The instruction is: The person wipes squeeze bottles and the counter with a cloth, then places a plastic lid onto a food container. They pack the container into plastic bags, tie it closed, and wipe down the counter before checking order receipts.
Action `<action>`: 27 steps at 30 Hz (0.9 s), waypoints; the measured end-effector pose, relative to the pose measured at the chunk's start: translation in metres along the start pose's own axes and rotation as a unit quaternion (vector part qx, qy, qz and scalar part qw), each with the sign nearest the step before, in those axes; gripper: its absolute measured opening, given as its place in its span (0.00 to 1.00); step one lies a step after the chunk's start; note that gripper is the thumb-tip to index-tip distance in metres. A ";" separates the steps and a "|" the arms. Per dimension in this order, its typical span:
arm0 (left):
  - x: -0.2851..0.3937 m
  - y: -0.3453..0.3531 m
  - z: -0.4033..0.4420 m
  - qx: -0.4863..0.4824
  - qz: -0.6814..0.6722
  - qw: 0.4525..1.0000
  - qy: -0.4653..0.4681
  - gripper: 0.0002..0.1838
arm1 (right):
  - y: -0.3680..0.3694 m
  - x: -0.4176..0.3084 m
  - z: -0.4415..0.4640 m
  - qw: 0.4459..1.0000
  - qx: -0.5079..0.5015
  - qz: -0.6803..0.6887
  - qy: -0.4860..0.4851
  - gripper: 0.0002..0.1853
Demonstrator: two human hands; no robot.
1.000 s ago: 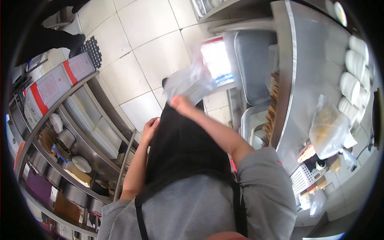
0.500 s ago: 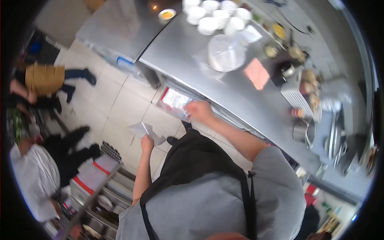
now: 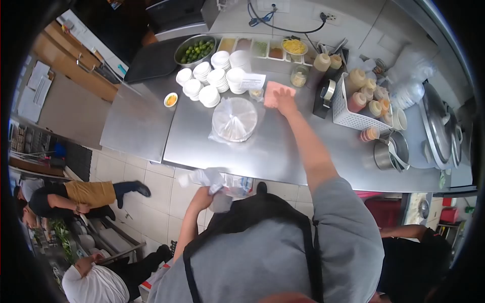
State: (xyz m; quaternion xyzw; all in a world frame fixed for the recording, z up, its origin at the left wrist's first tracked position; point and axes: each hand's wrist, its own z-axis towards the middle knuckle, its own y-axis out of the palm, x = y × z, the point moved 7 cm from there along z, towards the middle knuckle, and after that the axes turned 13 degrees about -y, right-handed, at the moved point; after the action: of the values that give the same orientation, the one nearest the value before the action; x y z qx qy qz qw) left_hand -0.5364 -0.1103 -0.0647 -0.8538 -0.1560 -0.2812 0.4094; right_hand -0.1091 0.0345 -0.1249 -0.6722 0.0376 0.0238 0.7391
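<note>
My left hand is closed around a thin, see-through plastic bag just off the counter's front edge. My right hand reaches across the counter and rests on a folded pink cloth, its fingers spread over it. Between the two, on the steel, sits a round bundle wrapped in a clear plastic bag, its top gathered. A white printed paper lies just left of the cloth. Stacks of small white cups stand behind the bundle.
Below the counter edge is a container with packets. To the right stand a white basket of sauce bottles and a metal pot. A bowl of green limes is at the back. Co-workers are at left and right.
My right hand has gone from beside the container below the counter up onto the pink cloth. My left hand still holds the plastic bag, now nearer the counter. The view has turned.
</note>
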 end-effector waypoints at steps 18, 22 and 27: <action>0.242 0.003 -0.005 -0.154 0.119 0.948 0.252 0.09 | -0.031 0.082 -0.316 0.944 0.290 -0.019 0.158 0.30; 0.244 0.023 0.002 -0.215 0.173 0.927 0.252 0.10 | -0.055 0.165 -0.493 0.870 0.187 -0.025 0.456 0.25; 0.258 0.040 -0.008 -0.264 0.162 0.885 0.347 0.10 | -0.083 0.169 -0.525 0.766 0.099 -0.019 0.635 0.17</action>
State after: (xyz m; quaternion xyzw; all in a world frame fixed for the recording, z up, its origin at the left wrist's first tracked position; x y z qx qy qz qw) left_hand -0.3144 -0.1324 0.0721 -0.7919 0.2163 -0.5200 0.2362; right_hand 0.0542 -0.4987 -0.1063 -0.4575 0.4876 -0.4267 0.6090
